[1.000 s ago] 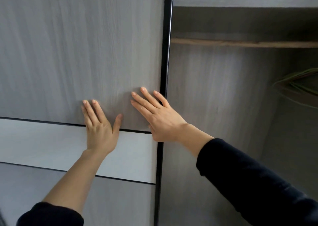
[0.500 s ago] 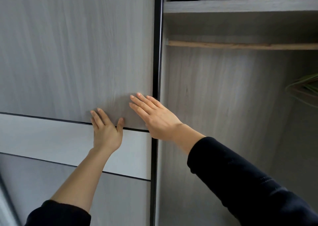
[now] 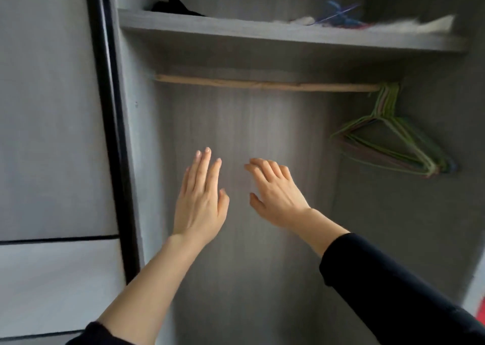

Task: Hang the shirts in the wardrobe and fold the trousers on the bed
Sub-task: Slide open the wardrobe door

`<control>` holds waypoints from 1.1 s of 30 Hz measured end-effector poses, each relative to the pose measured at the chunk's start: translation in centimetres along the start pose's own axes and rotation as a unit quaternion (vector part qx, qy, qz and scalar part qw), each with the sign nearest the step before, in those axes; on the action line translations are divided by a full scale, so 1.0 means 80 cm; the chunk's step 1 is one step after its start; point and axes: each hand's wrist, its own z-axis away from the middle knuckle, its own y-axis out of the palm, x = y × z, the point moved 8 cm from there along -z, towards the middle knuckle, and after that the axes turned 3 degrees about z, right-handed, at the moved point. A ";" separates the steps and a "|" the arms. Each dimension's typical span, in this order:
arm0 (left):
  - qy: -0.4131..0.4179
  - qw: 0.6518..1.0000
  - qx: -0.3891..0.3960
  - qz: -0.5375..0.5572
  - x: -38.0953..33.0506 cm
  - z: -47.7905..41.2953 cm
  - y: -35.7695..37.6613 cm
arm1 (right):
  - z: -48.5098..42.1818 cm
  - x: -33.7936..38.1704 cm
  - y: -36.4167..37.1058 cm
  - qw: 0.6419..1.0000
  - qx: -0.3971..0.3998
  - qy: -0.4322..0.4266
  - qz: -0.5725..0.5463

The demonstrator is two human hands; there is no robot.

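Head view: left hand (image 3: 200, 203) and right hand (image 3: 275, 195) spread wide, empty; thin green wire hangers (image 3: 393, 142) at two o'clock on the wooden rail (image 3: 262, 84).

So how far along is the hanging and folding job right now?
Early days. Done: the wardrobe door is slid aside, exposing the rail. In hand: nothing; the left hand and right hand are empty. Left: everything. The rail holds only bare hangers, no shirts, and no trousers or bed are in view.
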 end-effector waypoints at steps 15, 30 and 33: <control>0.074 0.995 0.056 0.020 -0.247 -0.284 0.225 | 0.021 -0.431 -0.003 0.957 0.081 0.205 0.189; 0.032 0.996 -0.080 -0.009 -0.192 -0.441 0.284 | -0.054 -0.547 0.020 0.921 0.125 0.238 0.281; 0.082 0.988 -0.127 -0.013 -0.188 -0.436 0.291 | -0.059 -0.547 0.023 0.921 0.147 0.223 0.283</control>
